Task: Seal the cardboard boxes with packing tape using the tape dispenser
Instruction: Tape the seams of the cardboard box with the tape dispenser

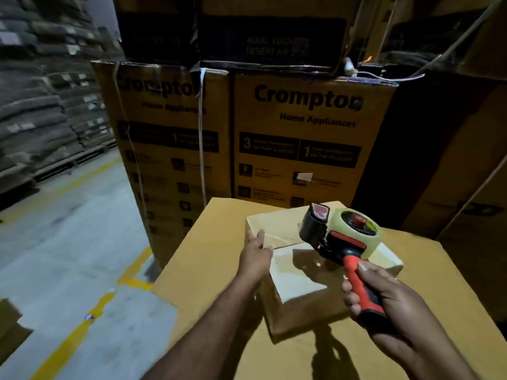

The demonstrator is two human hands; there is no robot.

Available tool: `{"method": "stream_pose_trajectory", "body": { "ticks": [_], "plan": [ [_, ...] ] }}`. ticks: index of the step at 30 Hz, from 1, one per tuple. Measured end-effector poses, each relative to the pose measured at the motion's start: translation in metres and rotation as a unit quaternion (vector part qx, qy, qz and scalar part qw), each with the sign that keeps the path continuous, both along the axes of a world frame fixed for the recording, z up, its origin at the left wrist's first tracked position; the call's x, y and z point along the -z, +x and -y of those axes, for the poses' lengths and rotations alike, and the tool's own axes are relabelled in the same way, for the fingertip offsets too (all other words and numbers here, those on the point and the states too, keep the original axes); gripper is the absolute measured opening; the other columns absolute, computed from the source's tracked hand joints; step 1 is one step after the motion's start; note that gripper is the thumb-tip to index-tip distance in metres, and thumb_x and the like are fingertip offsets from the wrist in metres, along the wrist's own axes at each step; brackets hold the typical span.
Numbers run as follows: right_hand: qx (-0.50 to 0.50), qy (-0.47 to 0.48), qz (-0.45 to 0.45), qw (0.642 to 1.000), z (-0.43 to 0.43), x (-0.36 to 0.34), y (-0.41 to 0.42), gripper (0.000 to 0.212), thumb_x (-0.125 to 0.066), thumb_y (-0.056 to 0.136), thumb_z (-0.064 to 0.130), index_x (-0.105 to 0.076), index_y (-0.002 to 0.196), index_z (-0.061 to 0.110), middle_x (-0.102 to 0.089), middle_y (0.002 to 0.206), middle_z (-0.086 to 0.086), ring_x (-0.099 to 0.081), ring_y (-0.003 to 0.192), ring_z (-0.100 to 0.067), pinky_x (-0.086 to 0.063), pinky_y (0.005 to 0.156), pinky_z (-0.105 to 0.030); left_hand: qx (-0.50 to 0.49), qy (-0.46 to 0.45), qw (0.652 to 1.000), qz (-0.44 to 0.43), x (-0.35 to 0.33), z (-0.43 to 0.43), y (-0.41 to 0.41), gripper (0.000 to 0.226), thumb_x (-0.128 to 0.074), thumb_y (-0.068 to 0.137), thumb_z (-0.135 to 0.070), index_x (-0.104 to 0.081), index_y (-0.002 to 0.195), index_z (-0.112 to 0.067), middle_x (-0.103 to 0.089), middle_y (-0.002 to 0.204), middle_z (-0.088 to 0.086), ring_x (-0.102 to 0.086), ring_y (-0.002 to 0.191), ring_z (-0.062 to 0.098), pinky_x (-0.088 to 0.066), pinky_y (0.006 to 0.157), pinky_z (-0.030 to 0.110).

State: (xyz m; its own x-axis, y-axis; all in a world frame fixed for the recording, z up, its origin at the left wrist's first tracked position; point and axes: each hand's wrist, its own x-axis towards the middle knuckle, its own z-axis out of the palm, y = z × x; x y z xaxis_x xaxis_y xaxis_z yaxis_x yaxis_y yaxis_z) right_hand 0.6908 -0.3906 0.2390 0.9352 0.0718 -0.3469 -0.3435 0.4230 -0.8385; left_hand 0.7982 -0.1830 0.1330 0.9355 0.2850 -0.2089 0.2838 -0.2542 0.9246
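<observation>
Right hand (384,294) grips tape dispenser (340,237) above small box (296,286).

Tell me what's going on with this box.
A person is taping a small box that sits on a bigger carton. The right hand grips the tape dispenser by its orange handle, just over the box top. The left hand rests flat against the box's left edge, steadying it. Glossy tape already shows across the top.

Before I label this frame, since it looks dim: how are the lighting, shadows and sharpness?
Head view: bright light on the small box and tape dispenser, whose hard shadow falls across the box top; printed cartons behind are dim, the upper ones near black; edges bend from the wide angle; left hand slightly blurred.
</observation>
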Motion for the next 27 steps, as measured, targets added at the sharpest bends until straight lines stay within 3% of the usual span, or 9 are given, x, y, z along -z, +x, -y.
{"method": "stream_pose_trajectory", "body": {
  "ticks": [5,7,9,12,14,17,20,24,27],
  "plan": [
    [-0.016,0.007,-0.006,1.000,0.003,-0.002,0.003,0.026,-0.055,0.097,0.013,-0.057,0.123,0.015,-0.059,0.070,-0.021,-0.052,0.050,-0.023,-0.046,0.039,-0.026,0.021,0.198,0.980,-0.017,-0.028,0.000,-0.006,0.058,-0.042,0.105,-0.013,-0.030,0.160,-0.027,-0.004,0.172,-0.002,-0.020,0.154,0.027,-0.033,0.118,0.042],
    [-0.016,-0.002,-0.004,1.000,0.003,-0.002,0.006,0.025,-0.054,0.098,0.013,-0.057,0.122,0.014,-0.059,0.070,-0.022,-0.053,0.049,-0.024,-0.047,0.039,-0.027,-0.035,0.226,0.972,0.049,-0.039,-0.003,-0.012,0.047,-0.046,0.105,-0.019,-0.047,0.152,-0.026,-0.030,0.165,-0.002,-0.041,0.143,0.021,-0.044,0.106,0.033],
    [-0.013,-0.016,0.003,1.000,0.000,-0.002,0.011,0.024,-0.054,0.098,0.012,-0.056,0.122,0.015,-0.060,0.069,-0.022,-0.053,0.050,-0.025,-0.048,0.040,-0.028,-0.094,0.096,0.985,0.111,-0.050,-0.004,-0.017,0.026,-0.053,0.104,-0.027,-0.070,0.122,-0.026,-0.066,0.131,-0.005,-0.065,0.105,0.011,-0.055,0.087,0.026],
    [-0.005,-0.057,0.026,0.998,-0.009,-0.004,0.016,0.026,-0.056,0.099,0.014,-0.054,0.124,0.017,-0.060,0.071,-0.022,-0.054,0.051,-0.026,-0.048,0.043,-0.030,-0.053,-0.187,0.978,0.068,-0.065,-0.008,-0.017,0.027,-0.057,0.103,-0.033,-0.070,0.090,-0.014,-0.071,0.081,0.000,-0.066,0.074,0.021,-0.058,0.074,0.036],
    [0.000,-0.114,0.051,0.992,-0.018,-0.004,0.019,0.031,-0.058,0.098,0.015,-0.051,0.129,0.019,-0.061,0.075,-0.025,-0.055,0.053,-0.028,-0.050,0.045,-0.033,0.027,-0.281,0.959,0.018,-0.069,-0.007,-0.014,0.035,-0.054,0.104,-0.042,-0.068,0.096,-0.011,-0.069,0.086,0.003,-0.064,0.080,0.020,-0.057,0.077,0.039],
    [0.008,-0.222,0.089,0.971,-0.036,0.000,0.017,0.040,-0.061,0.097,0.017,-0.048,0.134,0.025,-0.063,0.081,-0.029,-0.059,0.051,-0.029,-0.054,0.048,-0.037,0.087,-0.354,0.931,-0.030,-0.073,-0.003,-0.004,0.054,-0.054,0.098,-0.057,-0.069,0.119,-0.010,-0.073,0.116,0.009,-0.068,0.110,0.026,-0.053,0.101,0.053],
    [0.015,-0.273,0.121,0.954,-0.050,0.001,0.015,0.043,-0.063,0.096,0.018,-0.048,0.134,0.030,-0.061,0.088,-0.028,-0.060,0.050,-0.027,-0.055,0.048,-0.037,0.072,-0.392,0.915,-0.054,-0.083,-0.007,0.002,0.056,-0.048,0.102,-0.055,-0.068,0.121,-0.007,-0.075,0.112,0.015,-0.069,0.109,0.034,-0.054,0.091,0.049],
    [0.046,-0.335,0.139,0.931,-0.058,0.000,0.016,0.050,-0.064,0.095,0.025,-0.044,0.139,0.040,-0.064,0.091,-0.024,-0.065,0.060,-0.030,-0.059,0.055,-0.044,0.065,-0.464,0.877,-0.108,-0.085,-0.024,0.007,0.066,-0.049,0.101,-0.056,-0.061,0.128,0.003,-0.068,0.124,0.027,-0.057,0.128,0.046,-0.043,0.105,0.063],
    [0.049,-0.417,0.160,0.894,-0.060,-0.002,0.016,0.056,-0.065,0.090,0.038,-0.043,0.140,0.048,-0.067,0.094,-0.012,-0.068,0.067,-0.034,-0.060,0.060,-0.049,0.062,-0.477,0.866,-0.136,-0.085,-0.033,0.011,0.070,-0.050,0.099,-0.060,-0.060,0.128,0.003,-0.070,0.120,0.026,-0.060,0.122,0.047,-0.051,0.089,0.061]
  ]
}}
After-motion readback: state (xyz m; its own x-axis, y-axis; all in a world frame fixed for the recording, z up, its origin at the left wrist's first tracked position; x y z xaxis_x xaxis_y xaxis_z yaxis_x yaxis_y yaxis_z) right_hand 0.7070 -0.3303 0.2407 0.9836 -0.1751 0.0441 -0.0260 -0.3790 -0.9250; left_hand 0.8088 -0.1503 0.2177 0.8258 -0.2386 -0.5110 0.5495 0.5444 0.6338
